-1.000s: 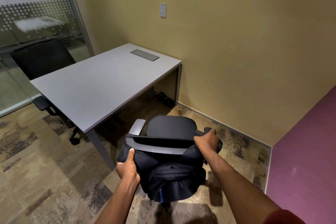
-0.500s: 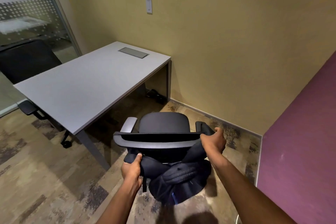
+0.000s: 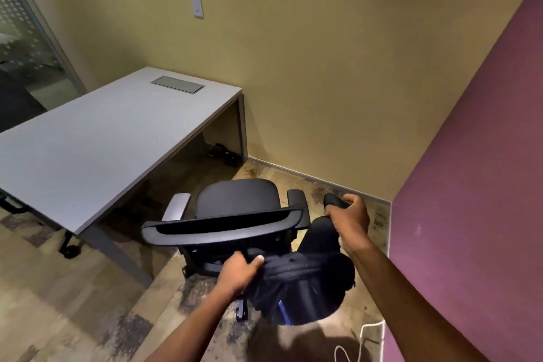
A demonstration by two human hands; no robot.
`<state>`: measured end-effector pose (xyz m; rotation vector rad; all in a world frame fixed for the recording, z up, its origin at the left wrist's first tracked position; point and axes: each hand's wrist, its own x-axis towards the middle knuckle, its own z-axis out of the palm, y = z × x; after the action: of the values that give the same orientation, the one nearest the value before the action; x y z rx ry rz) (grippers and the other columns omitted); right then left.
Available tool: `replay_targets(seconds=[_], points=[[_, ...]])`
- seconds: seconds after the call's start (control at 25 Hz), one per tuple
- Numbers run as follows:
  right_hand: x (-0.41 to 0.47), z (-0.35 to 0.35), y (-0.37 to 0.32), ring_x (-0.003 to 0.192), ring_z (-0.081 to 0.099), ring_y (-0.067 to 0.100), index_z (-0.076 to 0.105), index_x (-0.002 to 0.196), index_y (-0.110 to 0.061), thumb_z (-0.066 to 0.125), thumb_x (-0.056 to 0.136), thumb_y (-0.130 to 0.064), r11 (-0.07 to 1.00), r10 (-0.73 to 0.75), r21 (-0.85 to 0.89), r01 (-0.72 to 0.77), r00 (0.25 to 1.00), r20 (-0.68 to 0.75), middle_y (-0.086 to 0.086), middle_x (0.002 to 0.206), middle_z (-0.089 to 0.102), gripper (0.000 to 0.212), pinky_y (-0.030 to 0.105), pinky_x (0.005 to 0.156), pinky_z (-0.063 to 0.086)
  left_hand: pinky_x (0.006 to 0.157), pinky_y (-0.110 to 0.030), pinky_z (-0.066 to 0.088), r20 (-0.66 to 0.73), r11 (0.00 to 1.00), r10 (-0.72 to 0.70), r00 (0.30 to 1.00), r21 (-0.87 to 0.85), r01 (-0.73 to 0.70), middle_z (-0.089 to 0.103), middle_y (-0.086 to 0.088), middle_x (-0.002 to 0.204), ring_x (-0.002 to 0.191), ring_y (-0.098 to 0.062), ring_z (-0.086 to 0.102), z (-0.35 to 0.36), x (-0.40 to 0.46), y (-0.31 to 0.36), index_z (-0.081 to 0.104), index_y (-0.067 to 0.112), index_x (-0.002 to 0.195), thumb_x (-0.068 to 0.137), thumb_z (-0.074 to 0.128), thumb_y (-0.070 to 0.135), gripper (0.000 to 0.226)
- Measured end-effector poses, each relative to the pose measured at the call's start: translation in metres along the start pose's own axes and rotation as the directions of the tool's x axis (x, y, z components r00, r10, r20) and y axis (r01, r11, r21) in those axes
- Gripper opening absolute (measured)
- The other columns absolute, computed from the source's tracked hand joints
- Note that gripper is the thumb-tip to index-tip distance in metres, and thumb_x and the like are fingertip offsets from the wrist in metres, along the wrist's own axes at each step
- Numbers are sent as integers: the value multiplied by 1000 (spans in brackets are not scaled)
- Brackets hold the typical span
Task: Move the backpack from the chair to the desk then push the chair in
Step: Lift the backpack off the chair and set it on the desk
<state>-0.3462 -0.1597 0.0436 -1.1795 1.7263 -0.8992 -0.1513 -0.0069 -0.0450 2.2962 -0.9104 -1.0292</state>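
Observation:
A black backpack (image 3: pixel 311 282) with blue trim hangs behind and to the right of a black office chair (image 3: pixel 235 200), clear of the backrest. My left hand (image 3: pixel 239 270) grips the top of the bag near its handle. My right hand (image 3: pixel 349 211) is raised to the right of the chair and holds a shoulder strap. The chair's backrest (image 3: pixel 223 223) faces me, its seat turned toward the grey desk (image 3: pixel 97 138) at the left. The desk top is bare except for a flush cable hatch (image 3: pixel 177 84).
A tan wall with a light switch (image 3: pixel 197 4) runs behind the desk. A purple wall (image 3: pixel 470 185) closes in on the right. A white cable (image 3: pixel 364 341) lies on the floor at the lower right. Dark items (image 3: pixel 223 153) sit under the desk's far end. Glass partition at far left.
The backpack has come off the chair's backrest and swung to the right. My right hand moved right and up with the strap; my left hand shifted to the bag's top.

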Motion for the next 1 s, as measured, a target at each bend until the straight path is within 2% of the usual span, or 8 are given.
replay_targets(seconds=[0.16, 0.24, 0.32, 0.48, 0.64, 0.8, 0.88, 1.0], points=[[10, -26, -28, 80, 55, 17, 54, 119, -18, 74, 67, -11, 996, -35, 80, 37, 999, -32, 4, 107, 59, 56, 25, 57, 42, 121, -46, 24, 164, 855, 442, 882, 221, -469, 27, 7, 163, 147, -26, 26, 41, -32, 30, 22, 30, 156, 74, 56, 76, 100], [21, -46, -39, 74, 52, 8, 53, 122, -18, 75, 67, -11, 991, -45, 121, 51, 998, -54, 3, 107, 56, 59, 23, 53, 40, 121, -47, 23, 99, 725, 571, 815, 403, -558, 27, 7, 163, 145, -31, 26, 50, -35, 47, 21, 35, 155, 79, 55, 70, 90], [33, -69, -49, 80, 53, 11, 52, 125, -18, 78, 65, -10, 991, -70, 108, 77, 995, -68, 2, 110, 53, 66, 23, 53, 39, 104, -41, 43, 35, 629, 690, 723, 464, -624, 55, 6, 142, 126, -28, 50, 50, -35, 76, 38, 34, 140, 88, 54, 49, 57], [60, -118, -68, 100, 57, 24, 54, 124, -17, 81, 67, -16, 983, -109, 127, 130, 981, -161, 6, 117, 57, 63, 31, 69, 51, 69, -45, 51, 39, 531, 797, 603, 432, -729, 67, 0, 106, 90, -31, 65, 50, -38, 138, 49, 25, 119, 93, 46, 32, 27], [85, -163, -77, 115, 57, 26, 55, 125, -19, 77, 75, -26, 966, -218, 93, 241, 954, -206, 6, 127, 59, 55, 37, 90, 51, 60, -43, 46, -31, 520, 842, 539, 313, -794, 69, -9, 89, 76, -38, 62, 55, -37, 198, 51, 19, 108, 92, 47, 23, 17], [83, -175, -66, 134, 43, 27, 31, 148, -24, 67, 86, -47, 927, -365, -134, 350, 924, -114, 6, 150, 42, 76, 32, 97, 39, 57, -40, 39, -28, 473, 871, 490, 316, -823, 69, -13, 85, 75, -40, 60, 45, -32, 260, 51, 16, 105, 87, 49, 11, 19], [70, -172, -51, 141, 34, 27, 23, 152, -22, 66, 87, -53, 885, -452, -201, 420, 878, -157, 8, 156, 33, 84, 35, 106, 34, 57, -39, 36, -26, 457, 879, 476, 334, -825, 69, -13, 85, 74, -40, 60, 37, -26, 284, 52, 16, 105, 87, 48, 12, 18], [42, -160, -11, 138, 38, 25, 31, 148, -16, 68, 83, -52, 772, -634, -314, 553, 704, -320, 9, 151, 39, 83, 38, 109, 36, 60, -36, 34, -41, 460, 877, 478, 357, -813, 70, -14, 86, 75, -40, 60, 25, -16, 309, 55, 16, 106, 84, 49, 9, 25]])
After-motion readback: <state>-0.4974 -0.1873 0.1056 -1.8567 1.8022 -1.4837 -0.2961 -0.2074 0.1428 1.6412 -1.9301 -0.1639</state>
